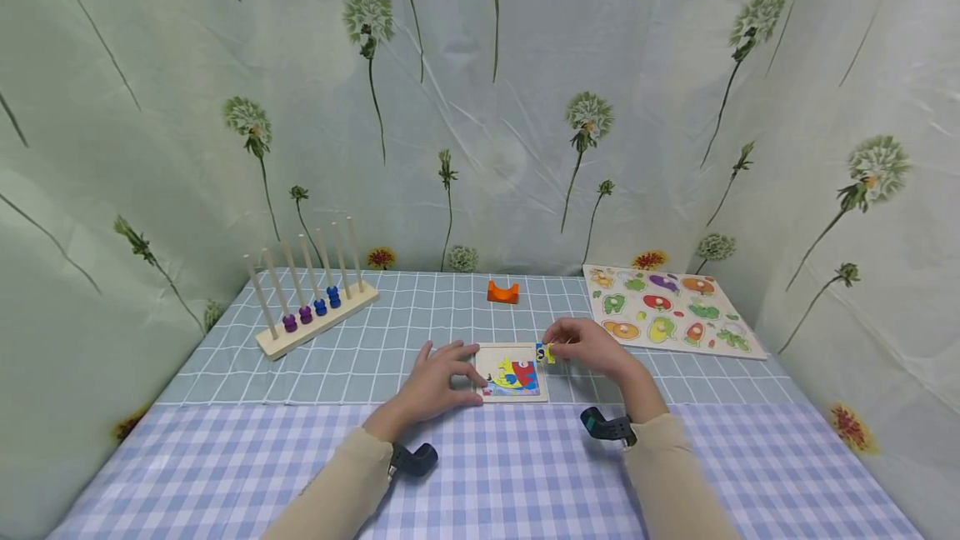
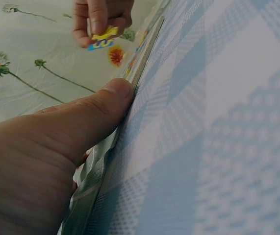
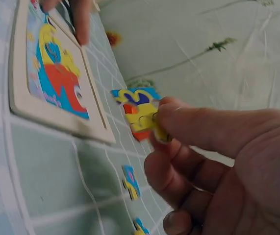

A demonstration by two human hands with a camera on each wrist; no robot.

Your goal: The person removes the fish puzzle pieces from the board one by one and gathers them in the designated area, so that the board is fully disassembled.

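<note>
A wooden puzzle frame [image 1: 512, 347] lies flat, partly filled with red, yellow and blue pieces [image 1: 522, 375]. My left hand [image 1: 431, 382] touches its left side with the fingers spread; in the left wrist view the thumb [image 2: 117, 88] lies against the frame's edge. Just off the frame's right side, my right hand [image 1: 588, 346] pinches a yellow and blue piece [image 1: 549, 353] between thumb and fingers. The right wrist view shows this piece [image 3: 142, 110] with some red on it, raised above the cloth.
Two loose pieces [image 3: 131, 182] lie beyond the frame's right side in the right wrist view. A pegged bead stand [image 1: 322, 322] is at the left, an orange curved block [image 1: 502, 293] at the back, and a vegetable picture board [image 1: 637, 304] at the back right.
</note>
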